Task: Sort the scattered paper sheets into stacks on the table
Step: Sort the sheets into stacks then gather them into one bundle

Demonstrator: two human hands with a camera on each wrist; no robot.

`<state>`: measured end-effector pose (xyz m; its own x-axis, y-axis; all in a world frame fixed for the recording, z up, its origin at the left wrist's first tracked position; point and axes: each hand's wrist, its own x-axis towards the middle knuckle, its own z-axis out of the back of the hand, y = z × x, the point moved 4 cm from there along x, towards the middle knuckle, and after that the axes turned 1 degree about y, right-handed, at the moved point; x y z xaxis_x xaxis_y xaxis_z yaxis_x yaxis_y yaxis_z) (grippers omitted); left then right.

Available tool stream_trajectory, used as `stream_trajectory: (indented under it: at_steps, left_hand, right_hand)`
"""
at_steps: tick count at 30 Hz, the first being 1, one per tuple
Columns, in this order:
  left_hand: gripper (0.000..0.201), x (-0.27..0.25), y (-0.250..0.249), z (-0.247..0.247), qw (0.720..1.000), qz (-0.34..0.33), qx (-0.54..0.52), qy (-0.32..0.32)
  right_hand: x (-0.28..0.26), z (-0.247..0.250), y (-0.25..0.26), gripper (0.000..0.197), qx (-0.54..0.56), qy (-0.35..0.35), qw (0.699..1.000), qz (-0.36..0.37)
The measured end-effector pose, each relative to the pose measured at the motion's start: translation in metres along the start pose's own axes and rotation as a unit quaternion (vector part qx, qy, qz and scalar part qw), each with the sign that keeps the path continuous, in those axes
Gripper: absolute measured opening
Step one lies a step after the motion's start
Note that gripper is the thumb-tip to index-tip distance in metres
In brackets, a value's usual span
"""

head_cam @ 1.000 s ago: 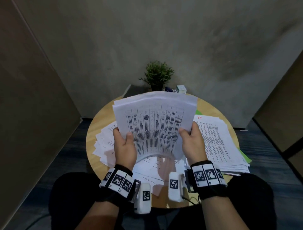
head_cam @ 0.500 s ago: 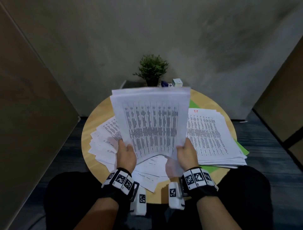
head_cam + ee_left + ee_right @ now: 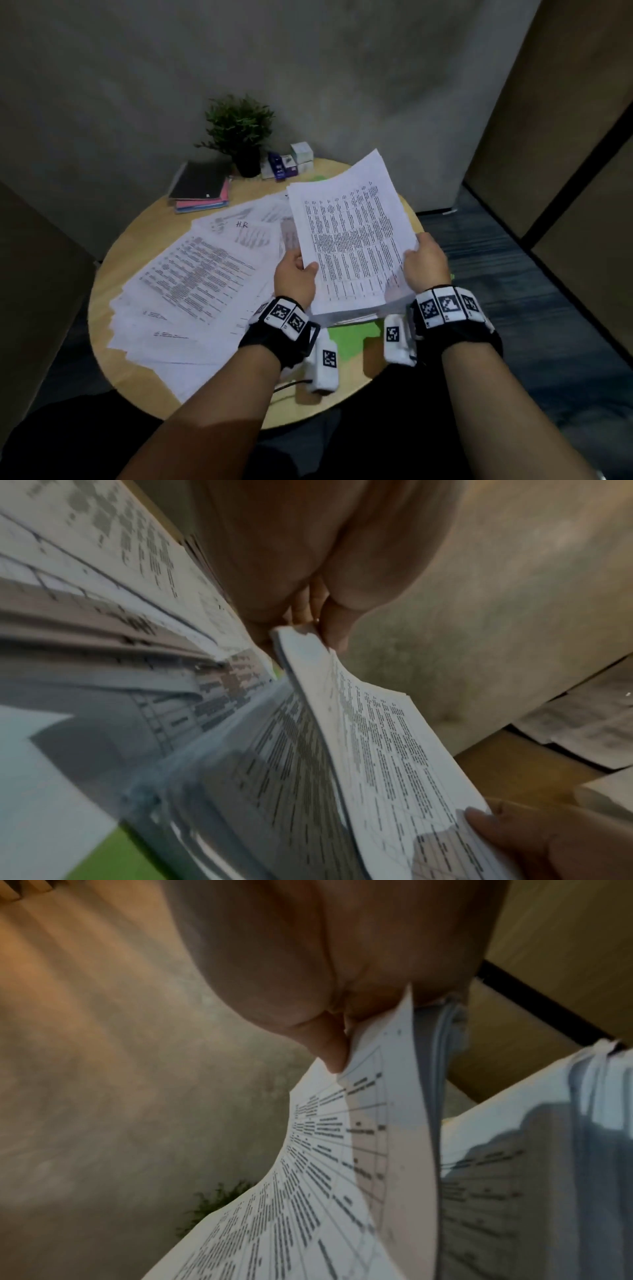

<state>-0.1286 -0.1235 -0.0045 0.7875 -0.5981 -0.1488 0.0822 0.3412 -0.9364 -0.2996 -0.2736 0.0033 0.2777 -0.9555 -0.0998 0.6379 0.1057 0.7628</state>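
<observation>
head view: left hand (image 3: 295,277) and right hand (image 3: 426,262) gripping opposite edges of tilted paper bundle (image 3: 352,236) above worktop (image 3: 137,240).

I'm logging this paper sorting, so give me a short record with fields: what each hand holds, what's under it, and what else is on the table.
left hand: grips held sheets at their left edge
right hand: grips the same sheets at their right edge
beneath: stack on green folder
spread sheets: fanned on table, left side
far edge: notebooks, potted plant, small boxes
</observation>
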Motion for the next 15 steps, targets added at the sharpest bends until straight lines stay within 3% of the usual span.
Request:
stream_trajectory:
  at_steps: [3, 6, 8, 11, 15]
  left_hand:
    - [0.041, 0.012, 0.004, -0.026, 0.995, 0.026, 0.074, 0.057]
    - [0.061, 0.014, 0.016, -0.042, 0.981, 0.078, 0.137, 0.111]
    - [0.064, 0.011, 0.023, -0.047, 0.981, 0.105, 0.111, 0.121]
    - [0.071, 0.006, 0.032, -0.051, 0.976, 0.128, 0.111, 0.139]
    - [0.071, 0.008, 0.034, -0.043, 0.979, 0.134, 0.066, 0.136]
  right_hand:
    - [0.019, 0.001, -0.019, 0.036, -0.063, 0.011, 0.996, -0.058]
    - [0.033, -0.004, -0.038, 0.053, -0.156, 0.031, 0.981, -0.110]
    - [0.039, -0.009, -0.044, 0.055, -0.162, 0.063, 0.977, -0.121]
    - [0.040, -0.022, -0.048, 0.041, -0.157, 0.097, 0.976, -0.114]
    - [0.035, -0.031, -0.052, 0.049, -0.141, 0.096, 0.978, -0.123]
